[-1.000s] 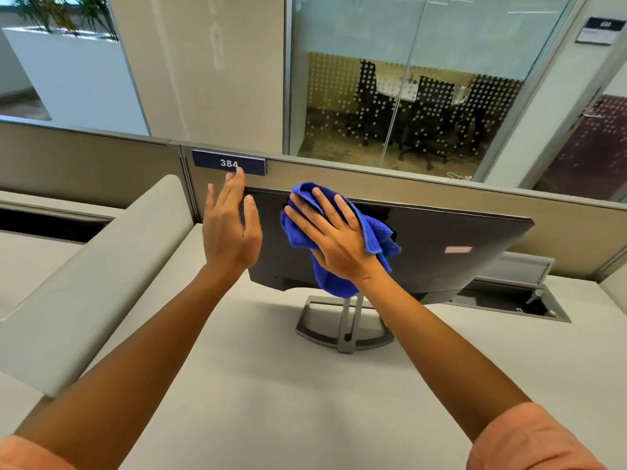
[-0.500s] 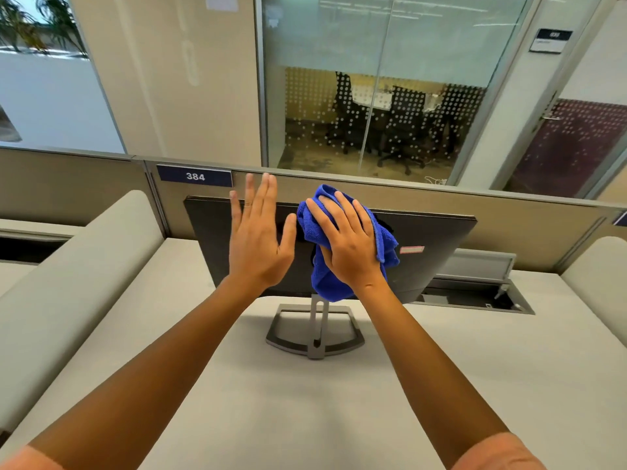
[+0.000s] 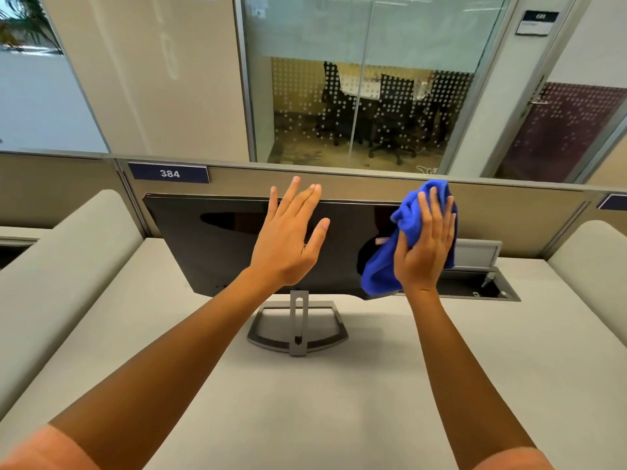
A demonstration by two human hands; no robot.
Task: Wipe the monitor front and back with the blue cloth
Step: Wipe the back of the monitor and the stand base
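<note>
A dark flat monitor (image 3: 210, 245) stands on a grey stand (image 3: 298, 330) in the middle of the desk, its screen facing me. My right hand (image 3: 424, 245) presses the bunched blue cloth (image 3: 380, 269) flat against the screen's right end, fingers straight and pointing up. The cloth hangs below my palm and pokes out above my fingertips. My left hand (image 3: 288, 239) is held up in front of the screen's middle, fingers straight and spread; whether it touches the glass cannot be told.
A low partition (image 3: 339, 179) with a blue "384" plate (image 3: 168, 173) runs behind the monitor. An open cable hatch (image 3: 481, 283) sits in the desk at the right rear. Padded dividers (image 3: 68, 266) flank the beige desk (image 3: 339, 401) on both sides.
My right hand has slid the cloth from the screen's middle to its right end. My left hand moved rightward toward the screen's middle. The view has shifted closer.
</note>
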